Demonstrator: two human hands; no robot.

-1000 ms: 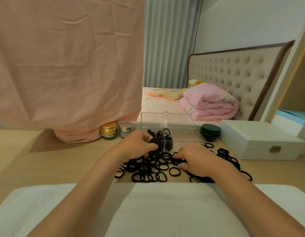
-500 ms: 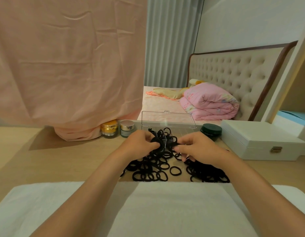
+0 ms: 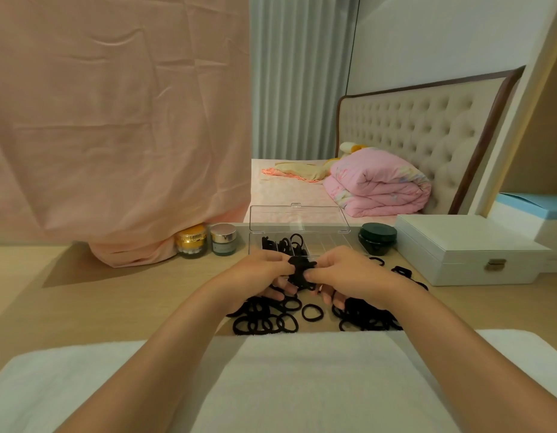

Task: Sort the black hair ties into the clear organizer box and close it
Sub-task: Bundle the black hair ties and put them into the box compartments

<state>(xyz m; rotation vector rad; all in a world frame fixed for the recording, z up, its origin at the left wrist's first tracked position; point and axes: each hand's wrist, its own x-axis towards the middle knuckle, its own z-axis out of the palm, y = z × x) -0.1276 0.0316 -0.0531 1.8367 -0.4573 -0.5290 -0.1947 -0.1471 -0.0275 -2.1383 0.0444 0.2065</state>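
Observation:
A small bunch of black hair ties (image 3: 300,270) is pinched between my left hand (image 3: 258,276) and my right hand (image 3: 342,276), just in front of the clear organizer box (image 3: 327,242). The box's lid (image 3: 297,217) stands open behind it, and several black ties lie in its left compartments. Loose black hair ties (image 3: 268,321) are scattered over the wooden table under and beside both hands, with another heap (image 3: 364,317) beneath my right wrist.
A gold jar (image 3: 192,240), a silver-lidded jar (image 3: 223,239) and a dark green jar (image 3: 377,237) stand along the table's back. A white jewellery box (image 3: 464,248) sits at the right. A white towel (image 3: 286,382) covers the near edge. Pink cloth (image 3: 115,120) hangs left.
My right hand rose from the pile of ties on the table and joined my left hand at the bunch. Both hands have since drawn slightly nearer to me with it.

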